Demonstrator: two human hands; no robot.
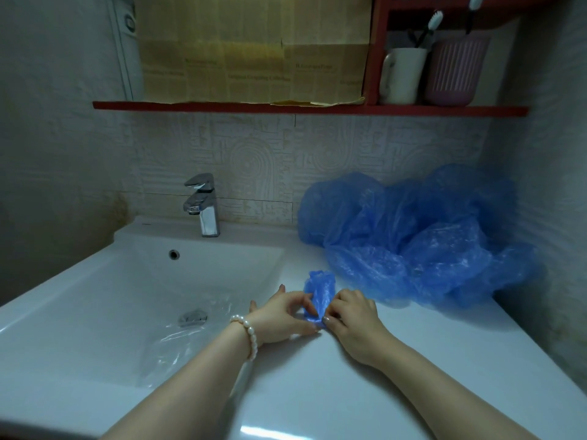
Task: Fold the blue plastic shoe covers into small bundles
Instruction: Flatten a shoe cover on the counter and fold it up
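Counter (pixel 413 360) of white ceramic carries the work, with the basin (pixel 104 300) sunk into its left half and a chrome tap (pixel 203 204) at the far edge. Clear plastic film (pixel 178 338) lies crumpled in the basin near the drain (pixel 192 317). On the far right of the counter a loose heap of blue shoe covers (pixel 409 239) is piled against the wall. Above, a red shelf (pixel 286 107) holds a white mug (pixel 401 76) and a ribbed pink cup (pixel 455 71), both with toothbrushes (pixel 427 30) in them; yellowish paper (pixel 254 49) printed with faint lines covers the wall behind the shelf, its writing too blurred to read. Just near of the heap, a single cover (pixel 319 295) is being folded into a narrow strip, its long axis running near to far, the far end standing up crumpled. The left hand (pixel 282 315), a pearl bracelet (pixel 247 336) on its wrist, pinches the strip's left side with curled fingers; the right hand (pixel 352 319) pinches its near right edge, fingers bent over it. Nothing lies between the hands and the heap.
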